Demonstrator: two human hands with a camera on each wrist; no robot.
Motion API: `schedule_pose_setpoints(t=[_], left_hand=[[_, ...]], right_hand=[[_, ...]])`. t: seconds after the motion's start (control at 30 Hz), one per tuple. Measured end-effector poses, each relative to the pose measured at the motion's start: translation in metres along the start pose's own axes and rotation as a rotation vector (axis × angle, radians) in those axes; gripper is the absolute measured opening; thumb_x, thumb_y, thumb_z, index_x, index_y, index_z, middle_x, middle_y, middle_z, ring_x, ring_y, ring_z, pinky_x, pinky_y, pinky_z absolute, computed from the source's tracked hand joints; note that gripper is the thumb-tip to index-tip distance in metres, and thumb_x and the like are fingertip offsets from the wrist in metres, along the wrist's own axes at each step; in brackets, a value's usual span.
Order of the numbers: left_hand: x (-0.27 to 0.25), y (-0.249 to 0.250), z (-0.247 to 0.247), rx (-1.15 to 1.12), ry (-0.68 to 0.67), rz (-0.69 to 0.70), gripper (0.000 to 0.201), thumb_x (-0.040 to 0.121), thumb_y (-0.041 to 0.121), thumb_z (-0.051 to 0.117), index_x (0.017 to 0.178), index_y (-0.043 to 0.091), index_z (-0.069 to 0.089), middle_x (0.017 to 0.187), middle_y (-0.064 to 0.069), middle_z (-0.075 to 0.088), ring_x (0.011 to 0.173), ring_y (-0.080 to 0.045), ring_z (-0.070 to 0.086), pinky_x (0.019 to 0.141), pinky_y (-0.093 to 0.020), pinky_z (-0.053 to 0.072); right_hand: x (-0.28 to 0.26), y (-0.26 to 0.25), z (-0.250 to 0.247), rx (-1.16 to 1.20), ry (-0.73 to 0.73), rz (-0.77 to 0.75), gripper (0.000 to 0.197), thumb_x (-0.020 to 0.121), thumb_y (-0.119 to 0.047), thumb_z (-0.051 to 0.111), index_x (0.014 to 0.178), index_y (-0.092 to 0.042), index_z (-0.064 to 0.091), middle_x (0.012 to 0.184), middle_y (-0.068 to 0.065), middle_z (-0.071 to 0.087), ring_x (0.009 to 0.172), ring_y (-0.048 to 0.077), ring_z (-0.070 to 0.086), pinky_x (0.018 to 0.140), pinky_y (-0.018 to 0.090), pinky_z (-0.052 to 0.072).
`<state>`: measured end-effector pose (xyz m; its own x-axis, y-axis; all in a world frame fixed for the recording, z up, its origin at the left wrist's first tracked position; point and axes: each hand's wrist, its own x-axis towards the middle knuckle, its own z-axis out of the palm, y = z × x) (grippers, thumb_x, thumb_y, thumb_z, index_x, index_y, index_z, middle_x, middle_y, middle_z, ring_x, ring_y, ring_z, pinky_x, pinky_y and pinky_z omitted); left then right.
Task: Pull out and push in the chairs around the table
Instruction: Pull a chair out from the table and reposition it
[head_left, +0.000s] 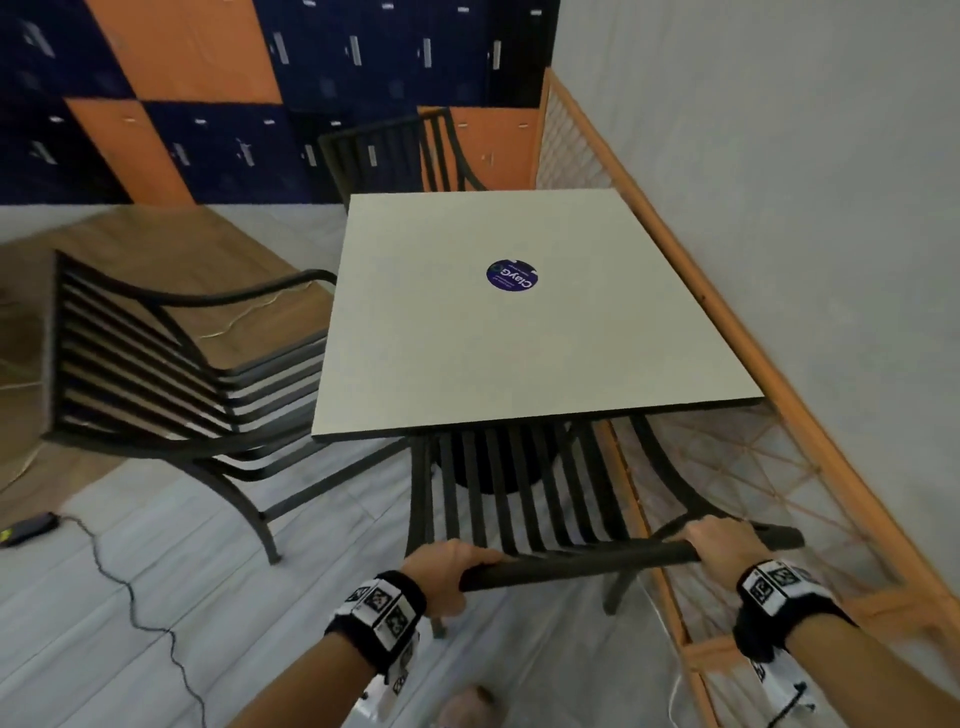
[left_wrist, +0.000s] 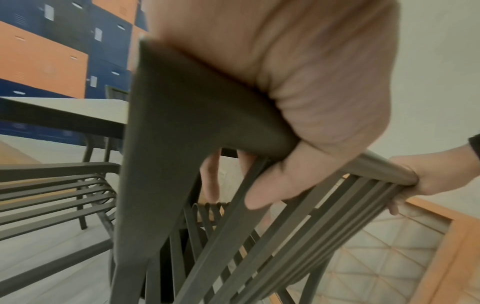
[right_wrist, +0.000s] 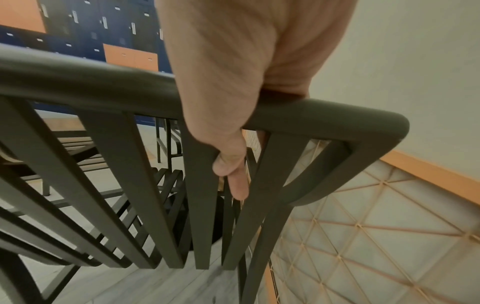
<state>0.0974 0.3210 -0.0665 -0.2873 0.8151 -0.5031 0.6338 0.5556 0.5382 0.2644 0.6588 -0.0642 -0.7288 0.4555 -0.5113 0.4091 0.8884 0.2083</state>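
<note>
A dark slatted metal chair stands at the near side of the square white table, its seat tucked under the tabletop. My left hand grips the left end of its top rail, fingers curled over it. My right hand grips the rail near its right corner. The left wrist view shows the thumb below the rail. In the right wrist view, fingers wrap the rail. A second chair stands at the table's left side, a third chair at the far side.
An orange-framed lattice screen runs close along the table's right side by a grey wall. Blue and orange lockers fill the back. A black cable with a small device lies on the floor at left.
</note>
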Motion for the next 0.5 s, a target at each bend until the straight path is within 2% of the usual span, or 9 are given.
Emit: schedule_pose_setpoints(t=[0.07,0.17,0.23,0.3,0.37,0.43,0.47,0.5], left_hand=[[-0.004,0.004,0.003,0.012,0.054,-0.038,0.063,0.086,0.008,0.056,0.125,0.054,0.042,0.102,0.009,0.065,0.094,-0.015,0.061,0.086,-0.039,0.055],[-0.014,0.006,0.009,0.023,0.142,-0.073,0.054,0.088,0.007,0.055,0.126,0.045,0.048,0.106,0.005,0.066,0.099,-0.017,0.061,0.089,-0.036,0.051],[-0.024,0.001,0.016,0.014,0.194,-0.111,0.046,0.090,0.010,0.054,0.124,0.040,0.050,0.107,0.003,0.066,0.100,-0.017,0.060,0.091,-0.036,0.051],[-0.038,-0.009,0.021,-0.005,0.262,-0.147,0.041,0.090,0.011,0.053,0.119,0.040,0.050,0.109,0.005,0.065,0.103,-0.016,0.059,0.097,-0.041,0.049],[-0.052,-0.022,0.026,-0.048,0.316,-0.170,0.044,0.090,0.009,0.052,0.122,0.038,0.050,0.123,0.005,0.061,0.115,-0.016,0.055,0.105,-0.042,0.044],[-0.070,-0.036,0.033,-0.090,0.348,-0.211,0.056,0.087,0.005,0.051,0.132,0.038,0.045,0.140,0.005,0.050,0.128,-0.016,0.047,0.110,-0.039,0.040],[-0.079,-0.043,0.036,-0.111,0.363,-0.233,0.064,0.087,0.003,0.051,0.136,0.041,0.039,0.146,0.006,0.045,0.133,-0.017,0.044,0.112,-0.038,0.038],[-0.089,-0.053,0.041,-0.146,0.378,-0.253,0.071,0.086,0.000,0.050,0.140,0.043,0.034,0.149,0.007,0.043,0.135,-0.017,0.042,0.113,-0.037,0.037]], right_hand=[[0.002,0.001,0.006,-0.005,0.003,0.020,0.020,0.088,-0.021,0.049,0.098,-0.034,0.061,0.098,-0.008,0.065,0.093,0.014,0.063,0.087,0.037,0.050],[0.016,0.006,0.019,0.012,-0.011,0.044,0.011,0.084,-0.029,0.055,0.090,-0.037,0.059,0.088,-0.010,0.063,0.082,0.009,0.062,0.083,0.035,0.052],[0.010,-0.002,0.010,0.028,-0.050,0.021,0.008,0.082,-0.032,0.056,0.088,-0.036,0.058,0.091,-0.009,0.065,0.083,0.009,0.062,0.084,0.035,0.052],[-0.001,-0.020,-0.010,0.057,-0.115,-0.065,0.012,0.079,-0.034,0.061,0.091,-0.036,0.059,0.098,-0.008,0.065,0.089,0.008,0.062,0.088,0.034,0.052],[-0.011,-0.044,-0.036,0.150,-0.233,-0.161,0.038,0.071,-0.040,0.072,0.106,-0.037,0.059,0.112,-0.010,0.060,0.102,0.009,0.058,0.095,0.034,0.049],[-0.021,-0.076,-0.068,0.206,-0.351,-0.256,0.086,0.051,-0.058,0.081,0.128,-0.039,0.046,0.129,-0.011,0.047,0.121,0.014,0.048,0.105,0.037,0.041],[-0.025,-0.093,-0.082,0.213,-0.367,-0.311,0.105,0.040,-0.068,0.077,0.134,-0.041,0.039,0.132,-0.010,0.042,0.127,0.016,0.043,0.107,0.036,0.039],[-0.028,-0.112,-0.096,0.228,-0.368,-0.367,0.113,0.035,-0.073,0.071,0.137,-0.043,0.035,0.136,-0.009,0.040,0.131,0.016,0.041,0.108,0.035,0.037]])
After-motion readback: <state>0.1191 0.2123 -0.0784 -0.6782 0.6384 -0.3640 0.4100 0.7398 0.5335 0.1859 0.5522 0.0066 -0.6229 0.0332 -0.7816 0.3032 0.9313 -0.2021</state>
